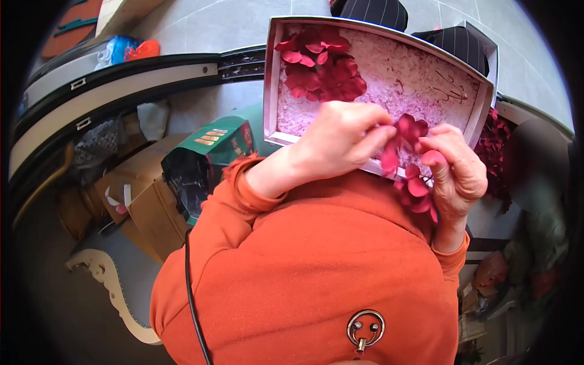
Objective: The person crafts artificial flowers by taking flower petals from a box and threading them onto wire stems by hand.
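My left hand (347, 134) is closed in a pinch at the edge of a dark red artificial flower (411, 129). On its other side, the fingertips of my right hand (455, 167) are pressed together on the same flower. More red petals (415, 187) hang below, between the hands and my orange top. Both hands are over the near side of a shallow, white-rimmed box (380, 45) on my lap. Inside it, a pile of red artificial petals (322, 70) lies at the left, and thin brown stem pieces (451, 92) lie at the right.
Left of the box stands a green bag (210, 143), with a cardboard box (143, 194) beside it. A bunch of small red flowers (494, 137) is at the right. Dark pinstriped trousers (374, 12) show beyond the box. Blue and red plastic bags (143, 50) are at the upper left.
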{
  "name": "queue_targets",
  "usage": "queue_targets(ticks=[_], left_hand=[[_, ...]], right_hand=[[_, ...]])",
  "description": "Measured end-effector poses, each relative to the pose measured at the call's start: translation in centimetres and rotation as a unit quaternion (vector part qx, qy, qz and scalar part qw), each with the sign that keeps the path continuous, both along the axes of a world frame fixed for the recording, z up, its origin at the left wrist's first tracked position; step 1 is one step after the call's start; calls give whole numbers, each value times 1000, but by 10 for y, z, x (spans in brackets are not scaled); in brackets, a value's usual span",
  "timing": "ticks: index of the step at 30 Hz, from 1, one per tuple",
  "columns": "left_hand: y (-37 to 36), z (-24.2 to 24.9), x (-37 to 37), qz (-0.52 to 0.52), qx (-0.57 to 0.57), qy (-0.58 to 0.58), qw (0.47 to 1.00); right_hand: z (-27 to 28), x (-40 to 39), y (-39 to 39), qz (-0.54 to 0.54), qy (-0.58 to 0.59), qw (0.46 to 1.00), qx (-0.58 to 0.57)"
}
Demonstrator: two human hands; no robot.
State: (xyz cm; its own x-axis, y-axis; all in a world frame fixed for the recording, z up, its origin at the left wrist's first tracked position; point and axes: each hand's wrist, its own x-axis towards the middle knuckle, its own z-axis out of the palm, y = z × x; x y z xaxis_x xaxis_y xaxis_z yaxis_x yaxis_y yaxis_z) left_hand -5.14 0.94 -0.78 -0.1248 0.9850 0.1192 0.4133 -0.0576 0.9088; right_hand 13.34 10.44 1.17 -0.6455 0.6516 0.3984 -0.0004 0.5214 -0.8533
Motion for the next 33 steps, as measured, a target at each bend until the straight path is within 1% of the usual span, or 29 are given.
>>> queue_targets(ticks=[1,2,3,5,6,7,9,11,13,14,15,17,18,19,20,21,22,23,25,26,27,29,33], left_hand=[[-3,10,-9,33,18,91,995],[-7,17,-20,48,9,178,983],[-10,21,-29,62,-1,262,963],[-11,18,-41,84,-15,329,940],[-12,12,-45,78,-43,340,936],[-11,7,-47,79,-42,340,936],[-9,0,-48,79,-26,355,931],[-5,2,-47,89,-8,335,938],[-2,2,-48,100,34,303,947],[0,3,-48,93,53,279,954],[0,4,-45,92,52,277,955],[2,6,-34,109,24,80,991],[4,7,-31,97,21,40,994],[5,11,-27,94,20,36,995],[5,18,-23,76,-63,-118,988],[5,22,-19,55,-145,-266,951],[6,21,-17,34,-174,-356,917],[7,19,-14,31,-176,-360,916],[7,16,-8,41,-214,-472,854],[8,18,-7,37,-225,-484,845],[7,17,-7,36,-226,-485,844],[6,16,-6,20,-232,-490,840],[5,6,-2,42,-208,-485,848]], right_hand=[[0,0,-2,22,-32,999,-18],[1,1,-4,45,-66,996,-37],[1,0,-8,46,-66,996,-37],[2,-4,-15,-26,-123,991,-45],[2,-4,-14,-19,-136,990,-22],[2,-6,-14,-19,-136,990,-21],[2,-10,-14,10,-118,993,-32],[1,-11,-18,9,-132,990,-50],[0,-14,-19,17,-125,991,-43],[0,-14,-18,39,-129,990,-46],[0,-13,-20,37,-131,989,-48],[1,-15,-24,26,-134,986,-91],[3,-18,-24,22,-129,988,-78],[2,-19,-25,19,-133,988,-79],[0,-19,-27,2,-112,990,-81],[-1,-18,-27,-16,-91,992,-82],[-1,-18,-25,-19,-84,994,-65],[0,-16,-25,-23,-88,994,-66],[4,-14,-26,-56,-132,985,-96],[5,-16,-27,-77,-132,986,-67],[2,-16,-25,-78,-134,986,-68],[-4,-17,-24,-93,-80,992,37],[-5,-17,-24,-101,-71,991,52]])
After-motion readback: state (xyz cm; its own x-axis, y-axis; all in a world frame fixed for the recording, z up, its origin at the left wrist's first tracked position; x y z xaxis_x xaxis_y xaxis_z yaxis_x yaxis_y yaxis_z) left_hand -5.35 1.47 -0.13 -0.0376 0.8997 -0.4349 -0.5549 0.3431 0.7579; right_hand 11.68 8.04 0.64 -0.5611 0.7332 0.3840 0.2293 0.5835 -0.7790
